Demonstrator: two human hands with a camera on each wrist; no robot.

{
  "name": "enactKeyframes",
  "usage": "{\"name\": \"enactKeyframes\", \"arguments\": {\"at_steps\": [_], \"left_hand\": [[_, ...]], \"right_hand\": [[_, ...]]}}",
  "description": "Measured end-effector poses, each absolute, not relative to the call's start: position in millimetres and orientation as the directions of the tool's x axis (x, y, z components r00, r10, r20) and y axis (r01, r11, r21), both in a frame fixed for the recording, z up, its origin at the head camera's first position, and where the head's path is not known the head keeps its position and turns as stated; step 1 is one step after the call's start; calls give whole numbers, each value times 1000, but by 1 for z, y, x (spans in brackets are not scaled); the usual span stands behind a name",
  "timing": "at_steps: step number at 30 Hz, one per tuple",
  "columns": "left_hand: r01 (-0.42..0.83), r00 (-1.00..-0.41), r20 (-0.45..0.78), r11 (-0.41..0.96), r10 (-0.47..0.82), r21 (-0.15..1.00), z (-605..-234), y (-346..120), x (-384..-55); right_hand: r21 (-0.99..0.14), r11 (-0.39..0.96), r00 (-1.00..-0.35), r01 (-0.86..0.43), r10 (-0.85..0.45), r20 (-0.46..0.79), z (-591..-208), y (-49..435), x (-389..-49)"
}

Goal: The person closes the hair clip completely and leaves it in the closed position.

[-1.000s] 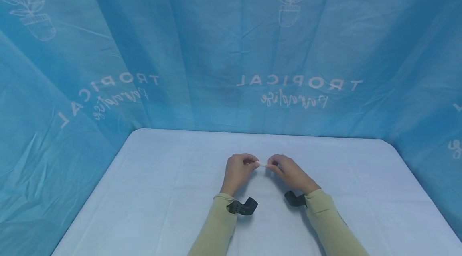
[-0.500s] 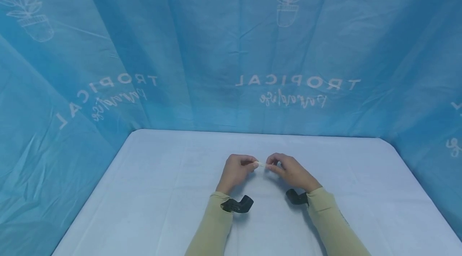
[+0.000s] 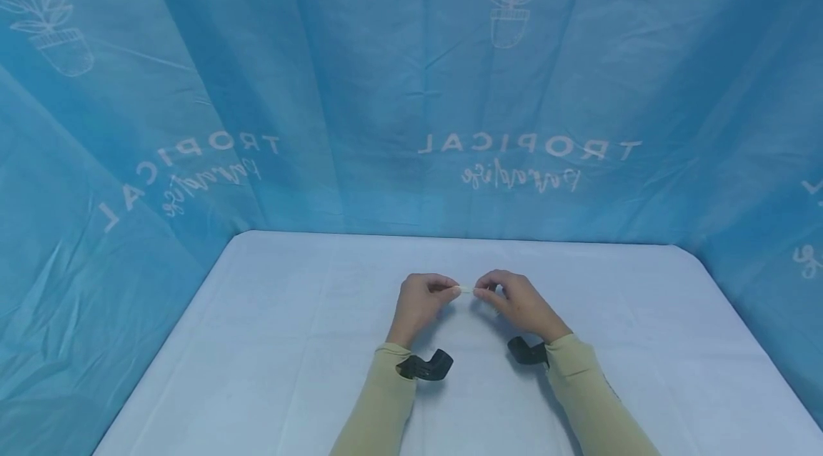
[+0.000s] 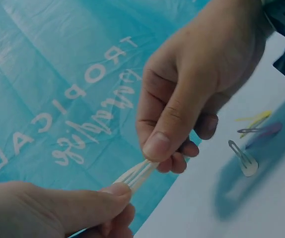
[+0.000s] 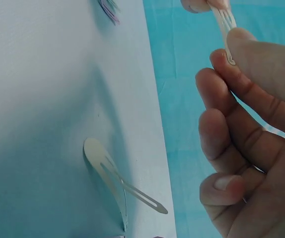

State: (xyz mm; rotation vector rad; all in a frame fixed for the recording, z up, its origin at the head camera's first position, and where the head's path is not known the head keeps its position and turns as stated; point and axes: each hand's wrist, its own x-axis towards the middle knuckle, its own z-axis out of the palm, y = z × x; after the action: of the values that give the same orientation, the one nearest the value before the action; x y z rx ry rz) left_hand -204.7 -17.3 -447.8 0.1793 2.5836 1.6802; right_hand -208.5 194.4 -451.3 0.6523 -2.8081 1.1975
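Our left hand (image 3: 419, 307) and right hand (image 3: 519, 302) pinch a long cream metal clip (image 4: 139, 176); a slip could fling it off the bench's far edge (image 3: 360, 239).

Backwards pale "TROPICAL Paradise" lettering (image 3: 529, 143) on the blue curtain (image 3: 373, 84), both back and left.

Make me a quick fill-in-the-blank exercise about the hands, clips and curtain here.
Counting the left hand and right hand, ____ hands pinch the hair clip.
In the left wrist view, a ____ clip lies between the yellow clip and pale clip on the table.
Above "Paradise" on the curtain is printed the word ____.
Missing words: two; purple; TROPICAL.
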Motion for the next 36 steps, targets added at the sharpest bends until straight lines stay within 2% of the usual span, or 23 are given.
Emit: {"name": "enactKeyframes", "arguments": {"at_steps": [8, 14, 23, 36], "left_hand": [[103, -994, 76, 413, 81, 905, -447, -13, -203], [138, -990, 113, 471, 81, 871, -445, -12, -202], [142, -990, 122, 491, 72, 860, -448, -10, -203], [150, -985, 175, 575, 12, 804, -450, -2, -201]], "right_hand": [[-638, 664, -919, -390, -323, 226, -452, 190, -207], [-641, 656, -917, -399, -283, 281, -451, 188, -205], [-647, 655, -920, -390, -261, 292, -452, 187, -205], [-584, 713, -917, -388, -235, 323, -451, 184, -204]]}}
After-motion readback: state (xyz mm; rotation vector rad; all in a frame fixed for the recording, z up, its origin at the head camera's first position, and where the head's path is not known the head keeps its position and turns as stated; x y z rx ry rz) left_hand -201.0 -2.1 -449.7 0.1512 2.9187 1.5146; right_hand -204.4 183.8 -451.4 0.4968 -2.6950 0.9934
